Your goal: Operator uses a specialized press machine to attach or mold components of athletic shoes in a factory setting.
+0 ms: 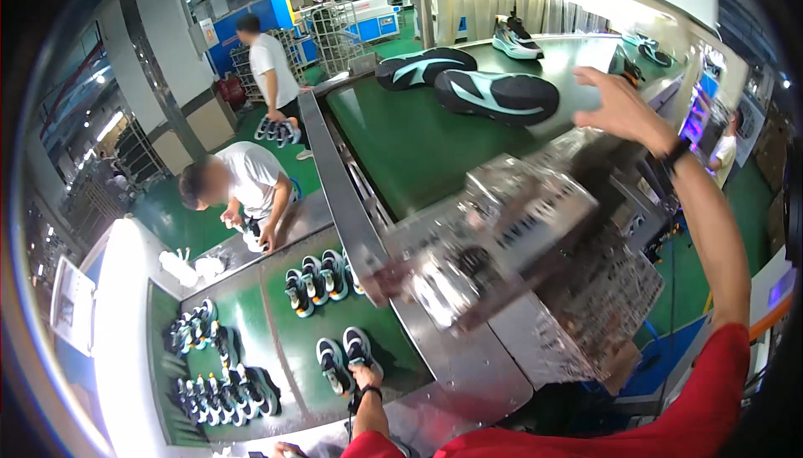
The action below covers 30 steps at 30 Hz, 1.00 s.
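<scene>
Low in the view, my left hand is closed around the heel end of a black and white sneaker on the lower green belt. A matching sneaker stands right beside it, on its left. Raised over the upper green belt, my right hand has its fingers spread and holds nothing. Closest to it lies a black and pale-teal shoe sole, facing up. A second sole lies just behind that one, and whether uppers are attached beneath is hidden.
Between my arms stands a machine part covered in crinkled clear plastic. A metal rail edges the upper belt. More sneakers line the lower belt. An upright shoe stands farther back. One person handles a shoe; another carries several.
</scene>
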Available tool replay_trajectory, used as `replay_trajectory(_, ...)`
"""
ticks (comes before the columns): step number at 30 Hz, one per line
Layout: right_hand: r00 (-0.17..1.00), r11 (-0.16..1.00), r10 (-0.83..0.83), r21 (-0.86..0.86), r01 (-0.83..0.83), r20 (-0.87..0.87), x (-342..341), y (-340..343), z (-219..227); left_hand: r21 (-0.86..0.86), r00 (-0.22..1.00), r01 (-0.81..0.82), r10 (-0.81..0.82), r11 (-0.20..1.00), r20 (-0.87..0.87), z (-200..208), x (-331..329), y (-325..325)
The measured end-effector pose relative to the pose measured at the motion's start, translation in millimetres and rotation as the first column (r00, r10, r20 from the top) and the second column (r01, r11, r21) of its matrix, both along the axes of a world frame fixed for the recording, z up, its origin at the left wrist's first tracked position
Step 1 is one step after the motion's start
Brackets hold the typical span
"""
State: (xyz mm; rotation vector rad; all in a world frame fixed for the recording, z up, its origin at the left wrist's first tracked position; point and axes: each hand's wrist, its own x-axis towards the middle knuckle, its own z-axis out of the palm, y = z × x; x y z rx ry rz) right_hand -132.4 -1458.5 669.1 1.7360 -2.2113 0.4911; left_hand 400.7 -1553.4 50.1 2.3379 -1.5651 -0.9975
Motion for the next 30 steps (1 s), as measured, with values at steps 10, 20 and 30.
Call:
replay_trajectory(10,0.992,0.993,0.102,-0.060,-0.107,-0.072,36,-90,-16,0.005,0.988,0.079,-0.078,0.997,-0.133,12,44,-13)
replay_trajectory(20,0.984,0.855,-0.138,-0.488,0.178,0.117,94,246,-88,0.005,-0.045,0.895,0.101,0.446,-0.994,290,-176,134)
replay_trajectory(30,0.656,0.658,-0.753,-0.058,0.751,-0.052,248,490,-144,-0.061,0.174,0.892,0.467,-0.447,-0.867,399,-302,388)
